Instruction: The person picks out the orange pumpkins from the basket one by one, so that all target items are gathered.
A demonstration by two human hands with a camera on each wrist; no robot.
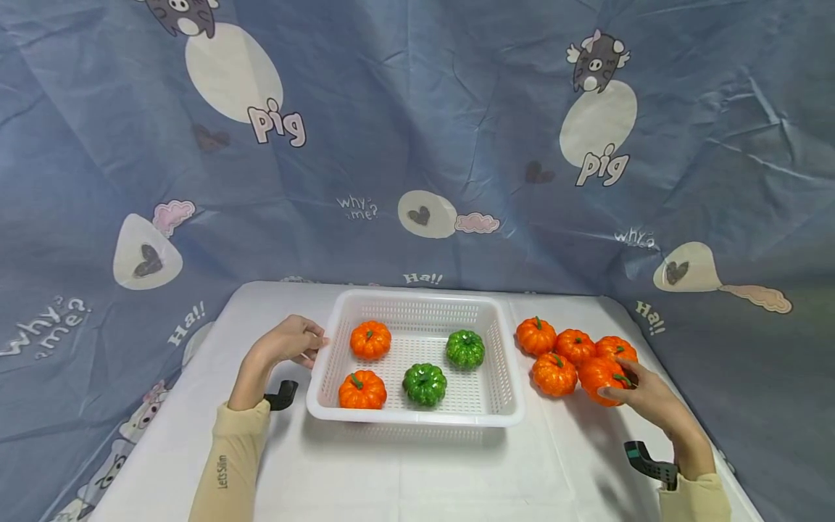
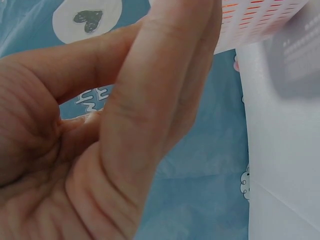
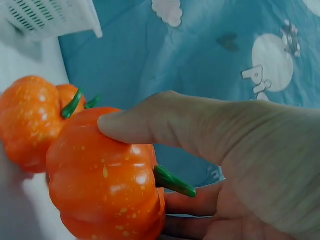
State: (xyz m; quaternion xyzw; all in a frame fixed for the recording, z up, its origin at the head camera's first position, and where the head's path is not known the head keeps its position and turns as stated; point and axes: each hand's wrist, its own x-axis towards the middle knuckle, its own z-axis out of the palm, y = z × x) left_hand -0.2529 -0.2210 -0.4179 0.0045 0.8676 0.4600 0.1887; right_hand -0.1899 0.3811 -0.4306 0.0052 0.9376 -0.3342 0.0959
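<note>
An orange pumpkin point(image 1: 598, 378) with a green stem is held by my right hand point(image 1: 652, 395); in the right wrist view the thumb lies across the top of this pumpkin point(image 3: 105, 180) and the other fingers are behind it. My left hand point(image 1: 291, 342) has its fingers bent at the left rim of the white basket point(image 1: 417, 417), gripping that rim. Inside the basket are two orange pumpkins point(image 1: 370, 340) on the left and two green ones point(image 1: 465, 349) toward the right. The left wrist view shows the left hand point(image 2: 135, 100) beside the basket's perforated wall point(image 2: 260, 20).
Several other orange pumpkins point(image 1: 554, 374) sit close together right of the basket, beside the held one. A white cloth point(image 1: 417, 478) covers the table, and a blue printed curtain point(image 1: 365, 145) hangs behind and along both sides.
</note>
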